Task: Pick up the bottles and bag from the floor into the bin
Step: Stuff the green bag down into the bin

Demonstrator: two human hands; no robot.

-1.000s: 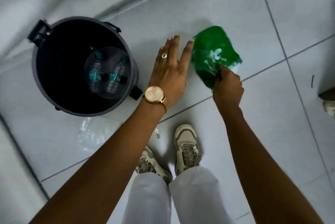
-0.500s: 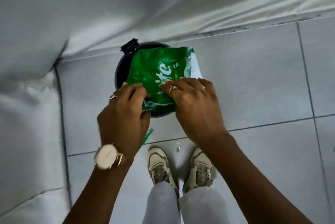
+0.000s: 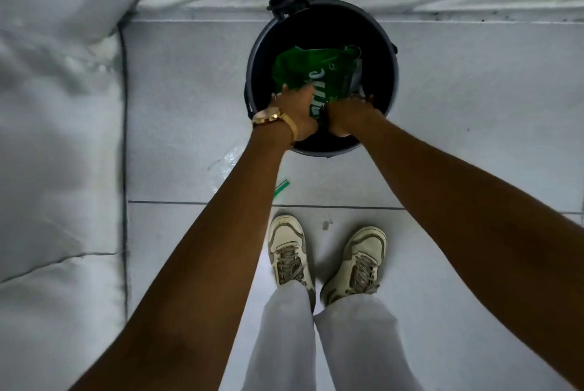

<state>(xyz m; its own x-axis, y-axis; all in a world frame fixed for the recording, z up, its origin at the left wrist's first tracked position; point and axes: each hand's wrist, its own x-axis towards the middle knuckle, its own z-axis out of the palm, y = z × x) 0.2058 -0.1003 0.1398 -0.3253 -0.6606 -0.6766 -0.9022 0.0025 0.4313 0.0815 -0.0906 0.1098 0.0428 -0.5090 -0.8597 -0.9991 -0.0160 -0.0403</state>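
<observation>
Two hands are gripping one green bag [image 3: 311, 73] inside the mouth of one dark round bin [image 3: 390, 52]: the left hand [image 3: 295, 112] is pinching the bag's near-left edge, and the right hand [image 3: 349, 117] is clutching its near-right edge just beside it. One gold watch [image 3: 268, 117] is sitting on the left wrist. Below the left hand, one crumpled clear plastic scrap [image 3: 226, 163] and one small green strip [image 3: 281, 187] are lying on the tiled floor [image 3: 474, 90]. Two pale sneakers [image 3: 289, 251] are standing nearer the person. No bottles are showing.
</observation>
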